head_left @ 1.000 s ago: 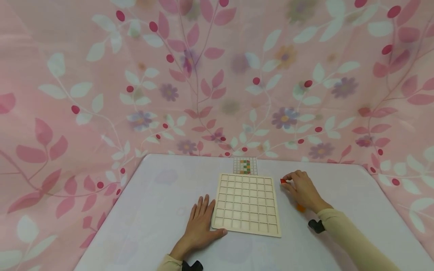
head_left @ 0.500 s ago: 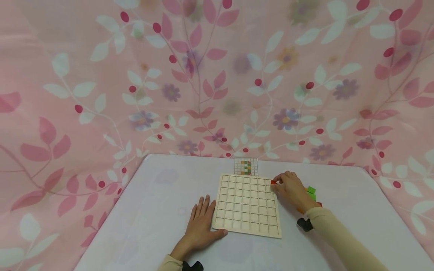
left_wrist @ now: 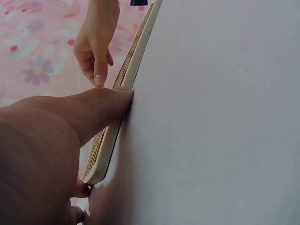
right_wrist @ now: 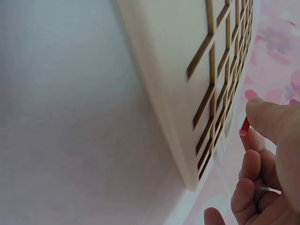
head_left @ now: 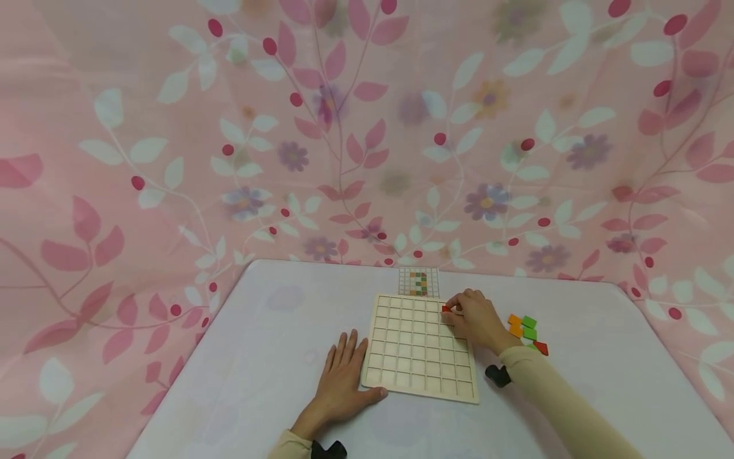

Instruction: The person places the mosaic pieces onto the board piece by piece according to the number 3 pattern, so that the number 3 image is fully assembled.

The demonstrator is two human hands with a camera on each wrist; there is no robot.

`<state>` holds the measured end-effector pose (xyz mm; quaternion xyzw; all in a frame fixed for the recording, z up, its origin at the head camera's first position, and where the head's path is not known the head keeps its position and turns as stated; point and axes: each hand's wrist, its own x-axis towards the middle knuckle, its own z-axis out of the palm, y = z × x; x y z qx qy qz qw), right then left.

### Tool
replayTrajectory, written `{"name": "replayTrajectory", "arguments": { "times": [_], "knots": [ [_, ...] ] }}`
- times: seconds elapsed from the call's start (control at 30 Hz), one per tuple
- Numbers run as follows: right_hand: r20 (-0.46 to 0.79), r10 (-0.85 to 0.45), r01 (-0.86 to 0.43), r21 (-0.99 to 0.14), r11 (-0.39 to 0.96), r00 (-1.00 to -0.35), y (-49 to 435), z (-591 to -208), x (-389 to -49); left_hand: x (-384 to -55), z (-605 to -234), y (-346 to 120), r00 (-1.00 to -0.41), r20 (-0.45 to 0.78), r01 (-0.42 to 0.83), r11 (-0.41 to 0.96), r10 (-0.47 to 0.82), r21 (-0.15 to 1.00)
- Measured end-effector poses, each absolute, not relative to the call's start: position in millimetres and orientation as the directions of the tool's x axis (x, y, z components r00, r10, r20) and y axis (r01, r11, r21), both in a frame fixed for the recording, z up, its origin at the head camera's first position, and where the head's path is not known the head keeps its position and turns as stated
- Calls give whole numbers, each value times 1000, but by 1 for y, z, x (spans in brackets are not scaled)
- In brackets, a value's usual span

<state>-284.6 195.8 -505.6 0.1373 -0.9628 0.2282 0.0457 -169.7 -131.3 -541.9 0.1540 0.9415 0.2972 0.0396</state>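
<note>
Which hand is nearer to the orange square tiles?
Right. The right hand is left of the orange tiles; the left hand is farther, at the left edge of the pale wooden grid board.

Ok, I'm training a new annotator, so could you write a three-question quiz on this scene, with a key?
1. Which hand pinches a red tile?
2. True or false: the left hand also holds a tile.
3. In the head view, the loose green tiles lie: (a) left of, (b) right of, or (c) on the wooden grid board?

Key: 1. The right hand. 2. False. 3. b.
</note>
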Motion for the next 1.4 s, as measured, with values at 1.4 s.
{"name": "replayTrajectory", "arguments": {
  "times": [1.4],
  "knots": [
    [85,-273,-266,-615,742,-958,175,-518,-300,-170,-544,-132,-949,19,271,786,314,556]
  ]
}}
